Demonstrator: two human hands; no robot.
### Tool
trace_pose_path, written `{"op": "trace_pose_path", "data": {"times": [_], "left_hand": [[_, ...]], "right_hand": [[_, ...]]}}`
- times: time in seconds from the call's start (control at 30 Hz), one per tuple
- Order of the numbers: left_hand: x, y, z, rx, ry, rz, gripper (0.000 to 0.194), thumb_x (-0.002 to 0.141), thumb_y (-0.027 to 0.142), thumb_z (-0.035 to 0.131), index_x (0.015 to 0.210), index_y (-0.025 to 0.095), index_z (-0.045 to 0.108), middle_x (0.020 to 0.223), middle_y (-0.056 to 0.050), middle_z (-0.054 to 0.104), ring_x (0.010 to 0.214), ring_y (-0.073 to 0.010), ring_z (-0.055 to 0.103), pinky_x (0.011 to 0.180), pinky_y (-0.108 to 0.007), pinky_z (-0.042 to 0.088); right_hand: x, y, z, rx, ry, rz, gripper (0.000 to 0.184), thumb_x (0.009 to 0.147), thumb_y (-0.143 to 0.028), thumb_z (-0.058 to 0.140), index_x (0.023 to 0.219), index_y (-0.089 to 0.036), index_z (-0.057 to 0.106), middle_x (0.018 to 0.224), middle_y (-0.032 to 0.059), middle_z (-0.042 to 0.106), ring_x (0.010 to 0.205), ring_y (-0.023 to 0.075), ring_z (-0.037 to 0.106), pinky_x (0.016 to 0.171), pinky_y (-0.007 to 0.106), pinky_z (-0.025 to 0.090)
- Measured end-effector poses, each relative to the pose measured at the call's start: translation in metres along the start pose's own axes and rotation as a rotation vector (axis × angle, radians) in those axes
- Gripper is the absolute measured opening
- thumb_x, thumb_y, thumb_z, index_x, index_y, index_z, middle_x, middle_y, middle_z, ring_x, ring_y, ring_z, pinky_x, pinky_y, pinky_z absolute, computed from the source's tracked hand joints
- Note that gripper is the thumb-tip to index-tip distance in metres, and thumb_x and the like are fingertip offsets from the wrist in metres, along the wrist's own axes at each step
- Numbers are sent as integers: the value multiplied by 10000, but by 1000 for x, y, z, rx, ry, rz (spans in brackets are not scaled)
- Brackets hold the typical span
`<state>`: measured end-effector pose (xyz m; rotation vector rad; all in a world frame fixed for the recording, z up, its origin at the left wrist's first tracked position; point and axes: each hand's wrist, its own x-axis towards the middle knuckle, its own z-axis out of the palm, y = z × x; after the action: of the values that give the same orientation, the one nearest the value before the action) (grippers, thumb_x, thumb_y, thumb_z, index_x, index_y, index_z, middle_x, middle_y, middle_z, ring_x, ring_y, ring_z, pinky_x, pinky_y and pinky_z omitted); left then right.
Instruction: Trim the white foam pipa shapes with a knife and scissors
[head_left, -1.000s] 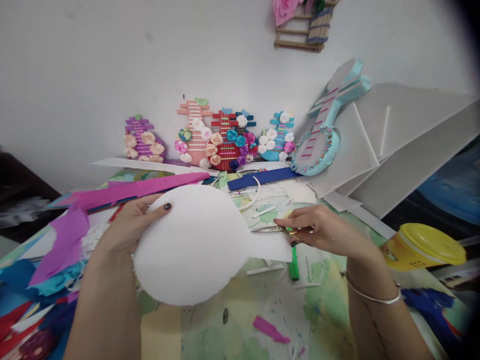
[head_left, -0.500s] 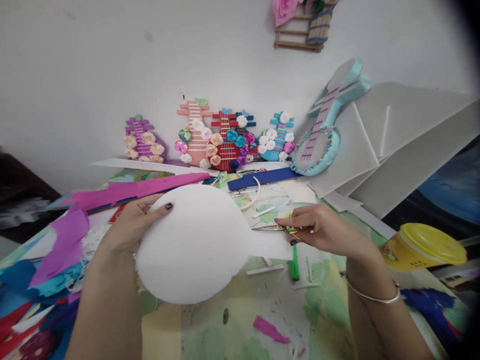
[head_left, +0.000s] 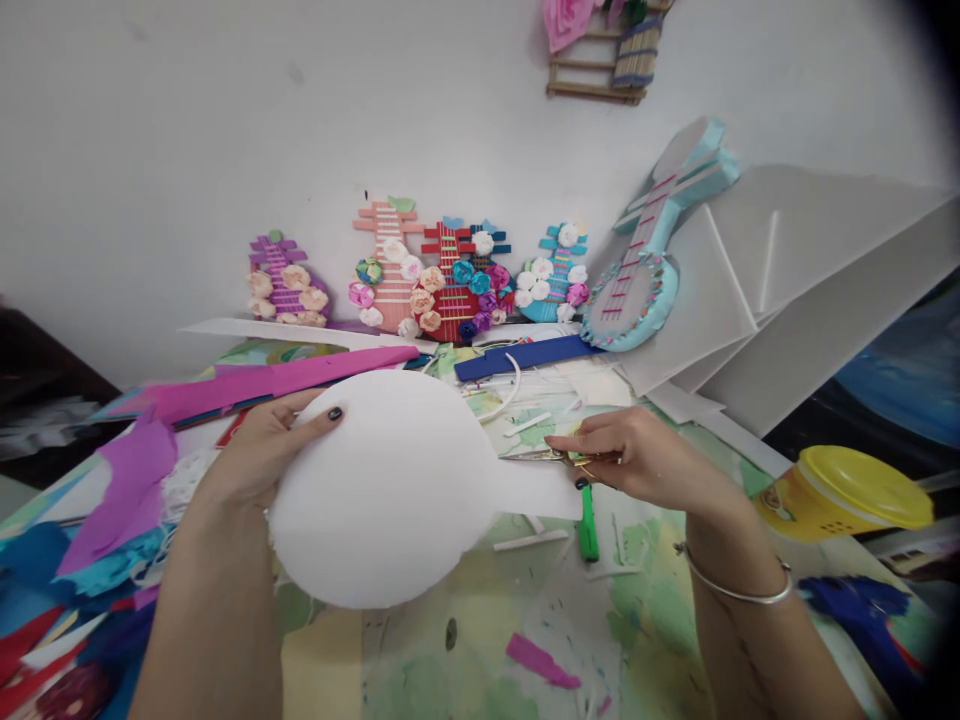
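My left hand [head_left: 281, 445] grips the upper left edge of a white board cut-out [head_left: 382, 490], thumb on top and fingers behind. The cut-out is a wide rounded shape with a short neck pointing right. In my right hand [head_left: 637, 455] is a pair of small gold-handled scissors [head_left: 551, 457], fingers around the handles. Their blades point left and lie at the upper edge of the neck, near where it joins the round part. Whether the blades are apart is too small to tell. Just below the scissors lies a green utility knife [head_left: 589, 525].
Decorated paper lutes [head_left: 454, 285] lean on the wall, with a larger light blue one [head_left: 637, 290] at right. A yellow-lidded tub [head_left: 844, 495] stands right. White strips [head_left: 531, 540], a pink scrap [head_left: 542, 660] and a blue strip [head_left: 525, 355] lie on the table. Coloured paper [head_left: 127, 490] is piled left.
The scissors and my right hand have shifted very slightly left along the neck. My left hand keeps its hold on the white cut-out, which is almost unmoved.
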<state>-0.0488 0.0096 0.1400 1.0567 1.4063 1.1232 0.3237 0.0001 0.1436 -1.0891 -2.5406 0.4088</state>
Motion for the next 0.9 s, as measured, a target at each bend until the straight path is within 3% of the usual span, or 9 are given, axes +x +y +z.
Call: {"op": "trace_pose_path", "data": {"times": [0.47, 0.73, 0.9], "left_hand": [[-1, 0, 1, -13, -4, -2, 687, 586, 343, 769, 1214, 216, 520, 751, -13, 724, 536, -180, 650, 484, -272, 544], [-2, 3, 5, -21, 21, 25, 696, 543, 337, 792, 1181, 199, 550, 743, -29, 723, 516, -179, 642, 471, -275, 543], [-1, 0, 7, -20, 33, 117, 606, 548, 351, 786, 1107, 213, 598, 805, -25, 723, 568, -174, 652, 486, -255, 542]], "right_hand": [[1, -4, 0, 32, -11, 1, 308, 801, -205, 581, 1101, -206, 650, 738, 41, 665, 604, 107, 574, 569, 212, 388], [-3, 0, -6, 140, 6, 5, 324, 782, -314, 612, 1091, -225, 654, 738, 32, 678, 619, 116, 587, 569, 206, 397], [-1, -5, -3, 174, 124, 126, 353, 782, -320, 593, 1107, -193, 643, 606, -5, 588, 497, 94, 447, 490, 211, 342]]}}
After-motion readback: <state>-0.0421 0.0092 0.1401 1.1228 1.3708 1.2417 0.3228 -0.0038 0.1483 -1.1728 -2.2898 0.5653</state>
